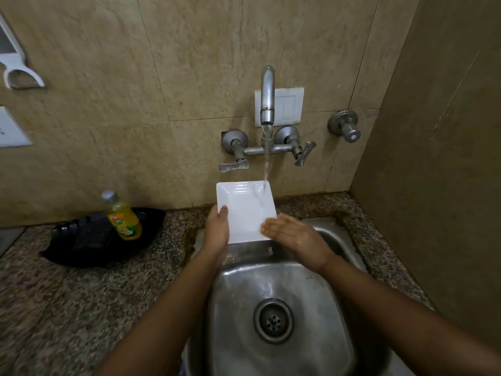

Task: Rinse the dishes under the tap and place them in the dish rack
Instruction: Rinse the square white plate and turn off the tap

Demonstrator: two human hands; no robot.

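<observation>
Head view over the sink. I see the white square plate (245, 210) held above the far rim of the steel sink (238, 294), just in front of the tiled back wall (108, 104).

**Clearance:** A side wall (433, 185) closes the right close beside the basin. The speckled stone counter (81, 294) lies open to the left, bearing a black tray (89, 240) with a yellow soap bottle (123, 217) on it. The tap spout (267, 96) overhangs the plate, and two lever handles (233, 167) project from the wall just above its far edge.

**Orientation:** The plate's face is turned up towards me, its far edge toward the wall. It is nearly square, so I read no clear long axis. The water stream (267, 153) strikes its far right corner.

**Hands:** My left hand (217, 229) grips the left edge, thumb on the upper face, the other fingers hidden beneath. My right hand (292, 234) lies flat on the near right corner, fingers straight and together, slightly blurred.

**Surfaces:** The plate is glossy and smooth with a raised rim. The basin is dull brushed metal, rounded, with a circular drain (273, 320).
</observation>
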